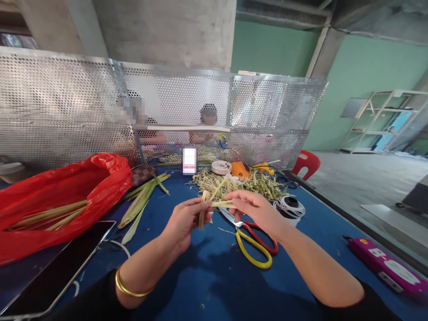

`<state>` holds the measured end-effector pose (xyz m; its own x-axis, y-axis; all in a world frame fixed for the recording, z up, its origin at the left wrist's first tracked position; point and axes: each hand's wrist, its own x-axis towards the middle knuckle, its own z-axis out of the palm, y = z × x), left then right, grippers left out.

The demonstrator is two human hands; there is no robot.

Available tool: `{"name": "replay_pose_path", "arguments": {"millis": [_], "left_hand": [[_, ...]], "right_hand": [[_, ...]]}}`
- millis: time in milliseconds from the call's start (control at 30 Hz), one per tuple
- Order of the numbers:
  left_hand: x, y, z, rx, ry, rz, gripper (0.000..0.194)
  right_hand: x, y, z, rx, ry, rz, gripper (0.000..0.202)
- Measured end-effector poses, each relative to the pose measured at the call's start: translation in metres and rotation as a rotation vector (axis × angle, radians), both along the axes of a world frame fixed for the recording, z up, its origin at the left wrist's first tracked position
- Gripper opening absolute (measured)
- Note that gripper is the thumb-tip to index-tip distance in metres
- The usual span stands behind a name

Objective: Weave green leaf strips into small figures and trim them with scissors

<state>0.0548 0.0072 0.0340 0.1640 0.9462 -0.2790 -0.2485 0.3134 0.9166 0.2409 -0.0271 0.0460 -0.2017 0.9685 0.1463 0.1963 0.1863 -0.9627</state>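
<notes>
Pale green-yellow leaf strips [221, 203] are held between both hands above the blue table. My left hand [187, 220] pinches a small folded loop of strip, with one end hanging below the fingers. Fingers of my right hand [254, 211] close on the strip's other end, to the right. Below the hands, scissors [254, 245] with one red and one yellow handle lie on the table. Behind them spreads a pile of shredded plant strips [267, 185].
At left are a red plastic bag [110, 174] holding strips, long leaves [140, 205] and a tablet [60, 272]. A white cord spool [290, 207] and purple case [384, 263] stand right. People sit behind a perforated metal screen [187, 98].
</notes>
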Motion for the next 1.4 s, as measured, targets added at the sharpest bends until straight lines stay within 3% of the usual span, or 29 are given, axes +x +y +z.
{"name": "replay_pose_path", "arguments": {"millis": [167,333,433,567,867,1400], "left_hand": [[-0.002,0.004,-0.007,-0.029,-0.124,-0.132,0.009],[-0.003,0.005,-0.014,-0.043,-0.140,-0.244,0.017],[-0.001,0.003,-0.012,0.013,-0.089,-0.291,0.018],[0.002,-0.002,-0.007,0.140,0.043,-0.212,0.021],[0.007,-0.010,-0.007,0.262,0.197,-0.089,0.019],[0.012,-0.013,-0.010,0.335,0.212,-0.012,0.014]], "right_hand": [[-0.006,0.001,-0.005,0.007,0.303,-0.025,0.019],[-0.013,0.004,-0.016,0.044,0.457,-0.176,0.014],[-0.018,0.002,-0.018,0.100,0.490,-0.188,0.015],[-0.028,-0.006,-0.015,0.202,0.338,-0.210,0.011],[-0.035,-0.010,-0.018,0.134,0.059,-0.304,0.016],[-0.035,-0.007,-0.021,-0.004,0.179,-0.284,0.014]]}}
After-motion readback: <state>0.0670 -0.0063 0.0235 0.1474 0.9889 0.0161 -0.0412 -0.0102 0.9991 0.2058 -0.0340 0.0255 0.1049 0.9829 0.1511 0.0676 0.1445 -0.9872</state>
